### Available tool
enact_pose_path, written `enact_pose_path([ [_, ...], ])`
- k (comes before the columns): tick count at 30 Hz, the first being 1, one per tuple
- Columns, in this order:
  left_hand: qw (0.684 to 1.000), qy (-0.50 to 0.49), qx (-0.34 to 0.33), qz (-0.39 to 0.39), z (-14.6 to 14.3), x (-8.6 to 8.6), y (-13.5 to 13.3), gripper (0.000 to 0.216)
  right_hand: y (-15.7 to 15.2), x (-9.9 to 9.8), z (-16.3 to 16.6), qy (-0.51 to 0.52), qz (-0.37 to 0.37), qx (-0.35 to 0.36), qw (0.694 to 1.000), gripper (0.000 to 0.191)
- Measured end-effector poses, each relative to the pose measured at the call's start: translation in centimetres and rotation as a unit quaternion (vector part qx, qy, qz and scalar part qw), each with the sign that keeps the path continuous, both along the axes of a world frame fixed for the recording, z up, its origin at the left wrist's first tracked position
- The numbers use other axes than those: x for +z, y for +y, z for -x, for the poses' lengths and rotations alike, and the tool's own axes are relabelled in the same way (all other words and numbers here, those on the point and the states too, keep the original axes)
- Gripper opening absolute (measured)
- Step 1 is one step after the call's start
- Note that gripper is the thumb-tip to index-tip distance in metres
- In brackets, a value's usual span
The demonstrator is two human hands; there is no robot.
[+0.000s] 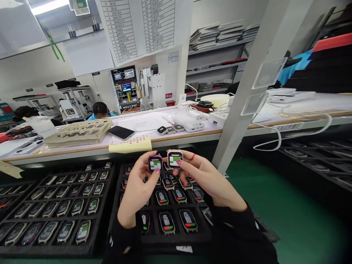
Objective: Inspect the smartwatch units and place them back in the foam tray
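The left hand [136, 192] pinches a purple-framed smartwatch [155, 164] between thumb and fingertips, and the right hand [200, 179] grips a pale-framed smartwatch [175, 158] the same way, the two held just apart with screens facing up. Both forearms angle inward, the hands raised above a black foam tray [165, 242] of slotted watches [167, 222]

- From my remote seat: an electronics production workshop
- Black trays [41, 250] packed with smartwatches [167, 223]
- Test station [125, 88] with lit screens beyond the long table [154, 119]
- Metal shelves [216, 68] of stacked panels
- Co-worker [100, 112] in blue, green floor [275, 209]
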State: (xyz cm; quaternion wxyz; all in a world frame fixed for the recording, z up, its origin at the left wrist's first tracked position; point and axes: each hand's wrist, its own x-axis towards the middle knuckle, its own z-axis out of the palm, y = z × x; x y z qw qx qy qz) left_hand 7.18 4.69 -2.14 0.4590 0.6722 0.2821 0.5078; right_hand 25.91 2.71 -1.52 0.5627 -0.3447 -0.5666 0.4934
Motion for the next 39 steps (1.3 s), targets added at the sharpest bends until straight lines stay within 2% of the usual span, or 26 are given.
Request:
enact_pose_path([
  [10, 0.998, 0.006, 0.062, 0.017, -0.2, -0.1, 0.3, 0.029, 0.0, -0.1, 0.0, -0.006, 0.002, -0.001, 1.000, 0.046],
  [15, 0.999, 0.018, 0.048, 0.010, 0.0, -0.1, 0.3, 0.036, 0.0, -0.2, 0.1, -0.015, 0.012, -0.001, 1.000, 0.049],
  [21, 0.998, 0.025, 0.035, 0.037, 0.2, -0.1, 0.2, 0.049, 0.2, -0.4, -0.2, 0.008, -0.016, -0.030, 0.999, 0.080],
  [26, 0.997, 0.012, 0.032, 0.074, 2.7, 0.3, -0.3, 0.065, -1.3, 0.1, -1.8, -0.022, 0.003, -0.091, 0.996, 0.070],
  [29, 0.990, 0.066, 0.051, 0.110, 5.5, -0.2, 0.2, 0.069, -1.3, -0.1, -3.6, -0.096, 0.026, -0.090, 0.991, 0.067],
  [31, 0.982, 0.124, 0.075, 0.125, 7.3, -0.9, 1.1, 0.069, -0.2, -0.9, -5.1, -0.172, 0.045, -0.084, 0.980, 0.069],
  [34, 0.963, 0.218, 0.101, 0.120, 8.9, -2.5, 3.2, 0.066, 3.0, -3.2, -7.1, -0.289, 0.066, -0.070, 0.953, 0.075],
  [36, 0.953, 0.263, 0.102, 0.111, 9.0, -3.6, 4.7, 0.063, 5.6, -5.1, -8.1, -0.348, 0.074, -0.055, 0.933, 0.076],
  [39, 0.948, 0.287, 0.090, 0.104, 8.1, -4.9, 6.9, 0.058, 9.0, -7.7, -8.7, -0.420, 0.078, -0.058, 0.902, 0.068],
])
